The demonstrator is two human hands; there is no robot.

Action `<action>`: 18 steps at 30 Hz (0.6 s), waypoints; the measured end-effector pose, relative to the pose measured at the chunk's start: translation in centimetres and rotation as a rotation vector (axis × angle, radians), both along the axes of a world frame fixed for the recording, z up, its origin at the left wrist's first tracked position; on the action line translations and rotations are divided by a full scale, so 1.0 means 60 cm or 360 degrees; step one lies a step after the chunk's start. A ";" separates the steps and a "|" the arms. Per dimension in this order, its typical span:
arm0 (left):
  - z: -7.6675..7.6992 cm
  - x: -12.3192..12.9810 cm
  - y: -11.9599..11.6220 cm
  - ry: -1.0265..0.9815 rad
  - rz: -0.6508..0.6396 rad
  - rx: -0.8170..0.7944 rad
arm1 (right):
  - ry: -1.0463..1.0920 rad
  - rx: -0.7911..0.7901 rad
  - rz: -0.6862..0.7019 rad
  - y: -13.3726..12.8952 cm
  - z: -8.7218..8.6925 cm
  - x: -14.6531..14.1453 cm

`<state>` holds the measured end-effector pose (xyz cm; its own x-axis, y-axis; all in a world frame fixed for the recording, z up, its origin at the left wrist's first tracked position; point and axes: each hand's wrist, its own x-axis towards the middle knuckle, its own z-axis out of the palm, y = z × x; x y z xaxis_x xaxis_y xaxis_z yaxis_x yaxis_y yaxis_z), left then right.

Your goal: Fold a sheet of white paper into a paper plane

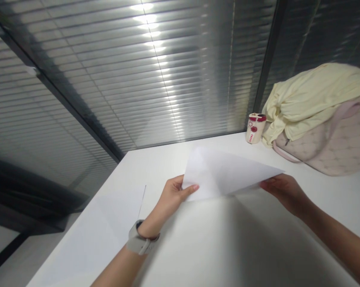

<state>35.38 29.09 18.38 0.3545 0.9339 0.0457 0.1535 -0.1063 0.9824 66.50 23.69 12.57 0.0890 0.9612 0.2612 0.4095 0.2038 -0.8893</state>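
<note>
We are holding a thin white sheet of paper (pixel 224 173) above a smooth white surface (pixel 216 247), spanning it between both hands, which is keeping it spread and lifted clear of the surface. Our left grip (pixel 171 197) is pinching the sheet's near edge, thumb lying on top and wrist angling inward, with a pale grey strap watch (pixel 139 239) circling the wrist. Our right grip (pixel 283 193) is reaching in from the sheet's far side, forearm running low, fingers curling beneath the pointed corner; we cannot tell whether it is clenching the paper or only supporting it. Beyond the sheet, a cream cloth garment (pixel 311 95) is draping over a quilted pale pink handbag (pixel 338 139), a small white-and-red lidded cup (pixel 254 128) is standing, and grey slatted window blinds (pixel 132 79) are rising.
</note>
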 end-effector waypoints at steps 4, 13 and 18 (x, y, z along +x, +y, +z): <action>0.018 -0.002 -0.004 -0.0018 -0.0012 0.0158 | -0.0181 0.0060 -0.0040 -0.016 0.017 -0.006; 0.001 -0.013 -0.074 0.0387 0.0124 0.0100 | 0.0141 -0.0217 0.0302 -0.046 -0.016 -0.030; 0.001 -0.024 -0.117 0.0644 0.0231 0.0515 | 0.0011 -0.0153 0.0212 -0.073 -0.026 -0.032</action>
<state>33.93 22.07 18.45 0.2718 0.9355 0.2260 0.5489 -0.3436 0.7620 64.59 19.33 11.00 -0.0396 0.9851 0.1673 0.3781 0.1697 -0.9101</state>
